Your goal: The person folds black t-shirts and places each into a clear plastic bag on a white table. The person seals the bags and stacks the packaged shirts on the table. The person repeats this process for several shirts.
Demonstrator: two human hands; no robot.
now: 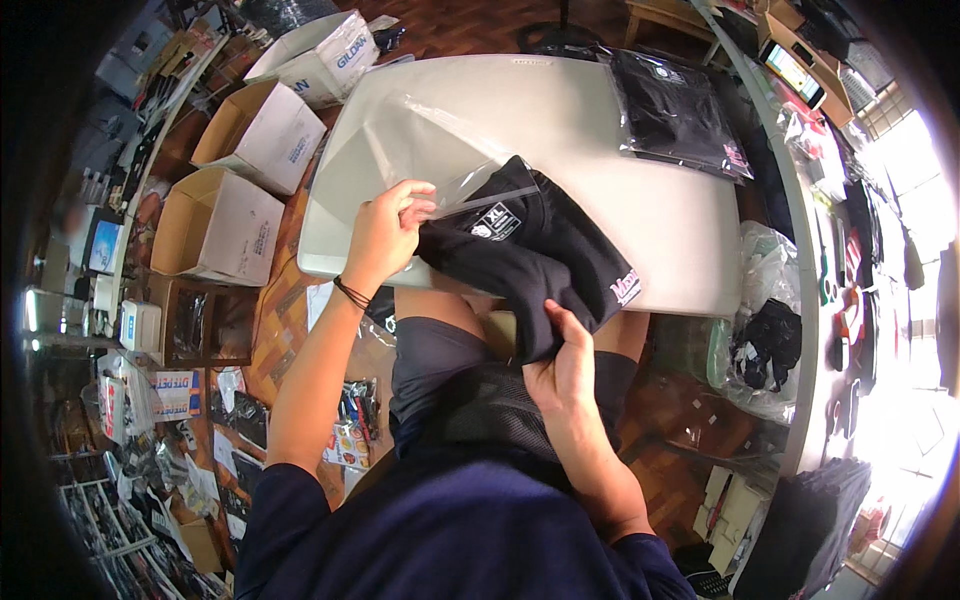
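A folded black T-shirt (pixel 577 247) with a white size print inside its collar lies across the near edge of the table, its lower part hanging over my lap. My right hand (pixel 566 367) grips that lower part, thumb on top. My left hand (pixel 394 229) pinches the mouth of a clear plastic bag (pixel 450 124), close to the shirt's left side. The bag spreads over the tabletop beyond my left hand. One far corner of the shirt is under the bag's film, while the rest is outside it. Pink lettering shows at the shirt's right corner.
The white table (pixel 667 232) bears a bagged black garment (pixel 675 112) at its far right. Open cardboard boxes (pixel 244 240) line the left side. On the right, a long shelf (pixel 814 300) holds scissors, a phone (pixel 791 71) and a dark fabric stack (pixel 802 525). A plastic sack (pixel 769 262) stands beside the table.
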